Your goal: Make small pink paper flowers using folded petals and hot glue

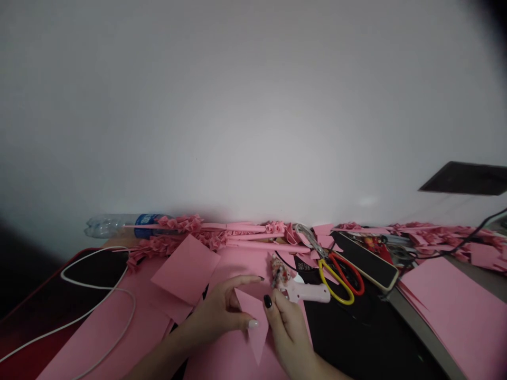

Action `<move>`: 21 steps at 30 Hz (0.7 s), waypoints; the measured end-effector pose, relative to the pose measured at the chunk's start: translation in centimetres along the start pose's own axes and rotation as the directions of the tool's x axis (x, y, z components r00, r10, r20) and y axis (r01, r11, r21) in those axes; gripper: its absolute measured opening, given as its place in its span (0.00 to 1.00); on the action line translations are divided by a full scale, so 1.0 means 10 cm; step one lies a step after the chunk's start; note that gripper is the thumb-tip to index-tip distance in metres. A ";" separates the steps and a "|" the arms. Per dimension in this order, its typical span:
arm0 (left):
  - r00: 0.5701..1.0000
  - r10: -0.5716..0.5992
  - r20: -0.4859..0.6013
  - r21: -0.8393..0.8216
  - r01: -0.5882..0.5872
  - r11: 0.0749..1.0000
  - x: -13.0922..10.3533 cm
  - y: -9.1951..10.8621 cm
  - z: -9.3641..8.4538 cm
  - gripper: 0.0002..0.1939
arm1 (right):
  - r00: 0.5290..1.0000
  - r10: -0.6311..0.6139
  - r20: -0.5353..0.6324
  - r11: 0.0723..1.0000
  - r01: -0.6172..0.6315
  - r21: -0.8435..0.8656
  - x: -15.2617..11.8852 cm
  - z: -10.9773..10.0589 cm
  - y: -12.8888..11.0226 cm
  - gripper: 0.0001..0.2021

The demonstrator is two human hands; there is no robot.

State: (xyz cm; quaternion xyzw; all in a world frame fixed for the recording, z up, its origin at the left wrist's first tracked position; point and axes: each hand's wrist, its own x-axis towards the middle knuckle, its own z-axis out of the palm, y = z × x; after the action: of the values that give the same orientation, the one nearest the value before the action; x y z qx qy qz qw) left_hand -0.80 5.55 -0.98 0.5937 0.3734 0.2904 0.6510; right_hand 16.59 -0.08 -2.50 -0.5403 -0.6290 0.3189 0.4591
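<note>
My left hand [222,311] grips a small piece of folded pink paper [255,323], its white-nailed thumb lying on the front and its index finger reaching along the top. The paper narrows to a point at the bottom. At the right edge of the paper, my right hand [289,330] pinches with its black-nailed thumb in front and its fingers curled. Just beyond the right hand lies a pale glue gun [309,291] with a crusted, stained front end. Larger pink sheets [229,353] lie beneath both hands.
Scissors [340,277] with yellow and red handles and a phone [368,258] lie to the right. Crinkled pink paper pieces [182,224] and a plastic bottle [106,226] line the wall. A white cable [95,287] loops at left; stacked pink sheets [459,311] sit at right.
</note>
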 end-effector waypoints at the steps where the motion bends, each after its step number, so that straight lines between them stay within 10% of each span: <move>1: 1.000 -0.015 -0.004 -0.032 0.014 0.999 0.01 0.00 0.01 0.34 | 1.000 -0.007 -0.017 1.000 0.007 -0.009 0.00 0.00 0.01 0.19; 6: 0.996 -0.041 -0.080 -0.166 0.027 0.986 0.03 0.07 0.03 0.12 | 0.997 0.056 0.047 0.996 -0.059 0.065 0.03 0.00 -0.02 0.18; 10: 0.978 0.011 -0.210 -0.046 -0.021 0.999 0.03 0.11 0.04 0.18 | 0.987 0.058 0.147 0.986 -0.079 0.146 0.07 0.01 -0.11 0.16; 21: 0.993 0.028 -0.116 -0.166 -0.047 0.985 0.02 -0.04 0.11 0.09 | 0.974 0.070 0.213 0.997 -0.077 0.023 0.04 0.06 -0.08 0.12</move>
State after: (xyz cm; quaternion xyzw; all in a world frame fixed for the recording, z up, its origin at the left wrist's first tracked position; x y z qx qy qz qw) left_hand 0.21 5.01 -1.34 0.5261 0.3725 0.3664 0.6710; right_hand 15.74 0.20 -1.91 -0.5189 -0.6489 0.4014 0.3855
